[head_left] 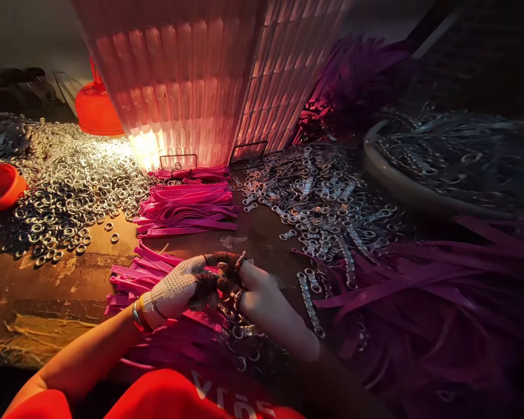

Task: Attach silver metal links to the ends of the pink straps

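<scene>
My left hand (181, 286), in a pale dotted work glove with darkened fingertips, meets my right hand (255, 291) just above the table's front. The fingers of both hands are bent inward and pressed together, dark at the tips, and whatever lies between them is too small and shadowed to name. Bands or rings circle some right fingers. Under and beside my left hand lie pink straps (133, 278). Small metal pieces (244, 333) lie just below my right hand. A neat stack of pink straps (186, 206) sits beyond my hands.
Metal rings (82, 180) are heaped at the left, near a red cup (2, 187) and a lit red lamp (98, 109). Ribbed clear panels (192, 87) stand at the back. Linked metal pieces (318, 192), a wide basin (402, 180) and purple straps (419, 279) fill the right.
</scene>
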The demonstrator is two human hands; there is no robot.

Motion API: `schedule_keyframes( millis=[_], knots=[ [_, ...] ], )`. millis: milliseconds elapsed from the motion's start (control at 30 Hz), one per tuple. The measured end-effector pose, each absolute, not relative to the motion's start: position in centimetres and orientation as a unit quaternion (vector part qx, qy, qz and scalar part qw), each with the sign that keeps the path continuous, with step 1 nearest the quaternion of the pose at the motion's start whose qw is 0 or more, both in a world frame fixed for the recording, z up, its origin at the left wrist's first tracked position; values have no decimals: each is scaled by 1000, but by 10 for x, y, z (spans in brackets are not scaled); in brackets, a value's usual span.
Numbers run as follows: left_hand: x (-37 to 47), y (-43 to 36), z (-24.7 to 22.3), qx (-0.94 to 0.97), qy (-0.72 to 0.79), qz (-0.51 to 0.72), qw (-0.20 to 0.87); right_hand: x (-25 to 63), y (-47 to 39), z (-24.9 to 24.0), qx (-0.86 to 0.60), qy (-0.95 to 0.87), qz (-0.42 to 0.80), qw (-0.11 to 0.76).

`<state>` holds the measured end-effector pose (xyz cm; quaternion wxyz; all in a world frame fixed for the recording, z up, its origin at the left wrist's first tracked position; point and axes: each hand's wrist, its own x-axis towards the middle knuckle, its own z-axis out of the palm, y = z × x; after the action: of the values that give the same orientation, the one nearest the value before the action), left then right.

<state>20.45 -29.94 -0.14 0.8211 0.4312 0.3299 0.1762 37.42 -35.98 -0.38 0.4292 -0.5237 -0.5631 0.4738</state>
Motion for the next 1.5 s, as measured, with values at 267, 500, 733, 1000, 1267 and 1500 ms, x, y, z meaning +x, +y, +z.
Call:
schedule_keyframes(
  millis=[267,500,733,1000,1267,1500],
  knots=[
    [194,-301,-15,457,336,154,809,377,-366,-11,-594,-618,349,379],
    [201,-299,-13,594,419,169,665,365,-355,-4,-665,-720,178,86],
    [204,-276,-31,493,439,230,715,361,-337,-16,-644,-747,141,84],
    [189,-253,-42,218,417,300,830,384,-251,-47,-692,-716,87,31],
    [191,-250,-42,191,464,284,817,382,-228,-55,-659,-739,139,-12],
    [188,-251,-50,129,435,310,835,375,-239,-39,-635,-745,202,38]
  ],
)
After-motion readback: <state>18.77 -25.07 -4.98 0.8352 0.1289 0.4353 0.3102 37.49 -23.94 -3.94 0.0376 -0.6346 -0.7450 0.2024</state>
